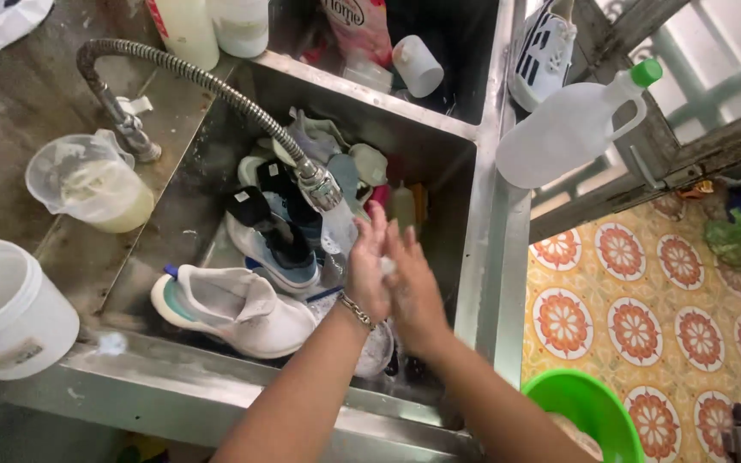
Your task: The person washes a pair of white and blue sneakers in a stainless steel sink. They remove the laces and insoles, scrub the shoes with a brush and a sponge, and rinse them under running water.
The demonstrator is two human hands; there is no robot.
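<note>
Item: left hand (369,273) and right hand (415,296), palms pressed together, lathered, under flexible steel faucet (319,187) above shoe-filled steel sink (465,283) (white sneaker (237,310) nearest); best kept inside the stream, rubbing thoroughly.

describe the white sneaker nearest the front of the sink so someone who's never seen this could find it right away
Start at the stainless steel sink under the flexible metal faucet hose. The white fabric sneaker lies at its front edge, left of the left hand and right hand rubbing together. Unlike the dark-collared blue-and-white sneaker behind it, it is all white with a pale teal sole edge.
</note>
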